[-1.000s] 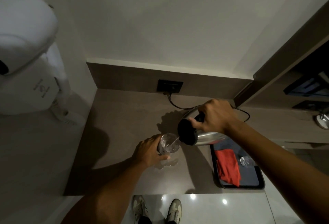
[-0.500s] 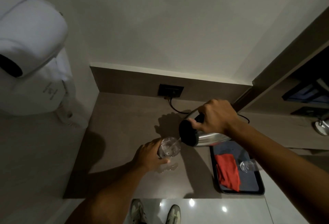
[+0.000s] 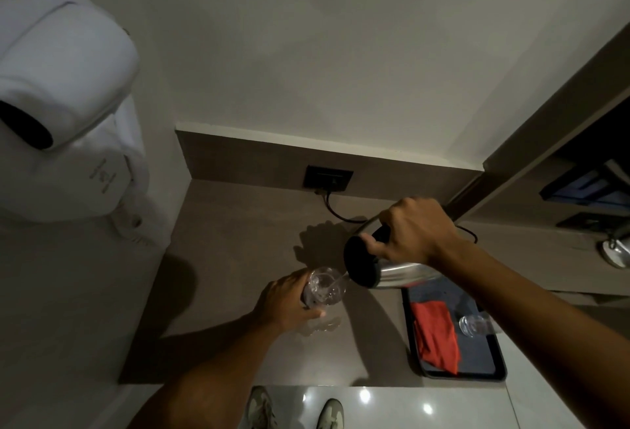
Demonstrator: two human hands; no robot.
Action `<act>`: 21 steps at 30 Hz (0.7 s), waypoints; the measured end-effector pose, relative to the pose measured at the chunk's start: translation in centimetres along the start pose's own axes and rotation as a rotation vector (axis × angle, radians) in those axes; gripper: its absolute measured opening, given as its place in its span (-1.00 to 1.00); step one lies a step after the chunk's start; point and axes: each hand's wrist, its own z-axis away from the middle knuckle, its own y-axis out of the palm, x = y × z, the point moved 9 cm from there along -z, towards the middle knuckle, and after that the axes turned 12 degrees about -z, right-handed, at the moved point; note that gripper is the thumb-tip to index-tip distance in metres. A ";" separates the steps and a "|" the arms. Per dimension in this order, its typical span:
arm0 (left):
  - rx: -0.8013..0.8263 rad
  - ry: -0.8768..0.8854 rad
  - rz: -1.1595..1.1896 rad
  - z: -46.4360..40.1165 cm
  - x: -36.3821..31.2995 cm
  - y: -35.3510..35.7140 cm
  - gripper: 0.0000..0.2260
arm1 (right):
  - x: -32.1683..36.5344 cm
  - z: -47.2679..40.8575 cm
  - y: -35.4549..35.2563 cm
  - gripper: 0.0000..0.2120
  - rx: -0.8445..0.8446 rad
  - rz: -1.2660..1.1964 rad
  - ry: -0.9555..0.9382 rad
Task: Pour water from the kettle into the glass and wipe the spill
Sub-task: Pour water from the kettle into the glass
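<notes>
My right hand (image 3: 414, 232) grips the black handle of a steel kettle (image 3: 402, 273), which is tilted to the left with its black lid facing me. A thin stream of water runs from its spout into a clear glass (image 3: 325, 289). My left hand (image 3: 284, 302) is wrapped around the left side of that glass and holds it above the brown counter (image 3: 238, 244). A shiny wet patch (image 3: 324, 324) lies on the counter just below the glass. A red cloth (image 3: 436, 333) rests folded on a dark tray (image 3: 484, 369) to the right.
A second clear glass (image 3: 472, 324) lies on the tray, partly behind my right forearm. A black wall socket (image 3: 328, 177) with a cord sits at the back of the counter. A white wall-mounted hair dryer (image 3: 64, 105) hangs at the left. My shoes show on the glossy floor below.
The kettle keeps tilting over the glass and the water stream continues. Both hands stay in nearly the same place; the view has shifted slightly.
</notes>
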 end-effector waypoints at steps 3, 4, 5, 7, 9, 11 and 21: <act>-0.002 -0.002 -0.013 0.0 0.0 0.0 -0.17 | 0.2 0.0 -0.2 -0.39 0.002 0.013 -0.012; -0.006 -0.002 -0.020 0.0 0.1 0.0 -0.16 | 0.2 0.0 -0.3 -0.38 0.004 0.019 -0.013; -0.013 -0.003 -0.021 0.0 0.1 -0.1 -0.16 | 0.3 0.0 -0.4 -0.38 0.006 0.025 -0.012; -0.021 -0.004 -0.010 0.1 0.1 -0.1 -0.16 | 0.3 0.0 -0.4 -0.36 0.011 0.028 -0.008; -0.017 -0.004 0.004 0.1 0.1 -0.1 -0.17 | 0.5 0.0 -0.6 -0.37 0.011 0.028 -0.002; -0.012 -0.006 0.002 0.1 0.1 0.0 -0.15 | 0.6 0.0 -0.8 -0.38 0.019 0.036 -0.001; 0.005 -0.008 -0.021 0.0 0.2 0.2 -0.17 | 0.9 0.0 -0.7 -0.42 0.050 0.044 -0.006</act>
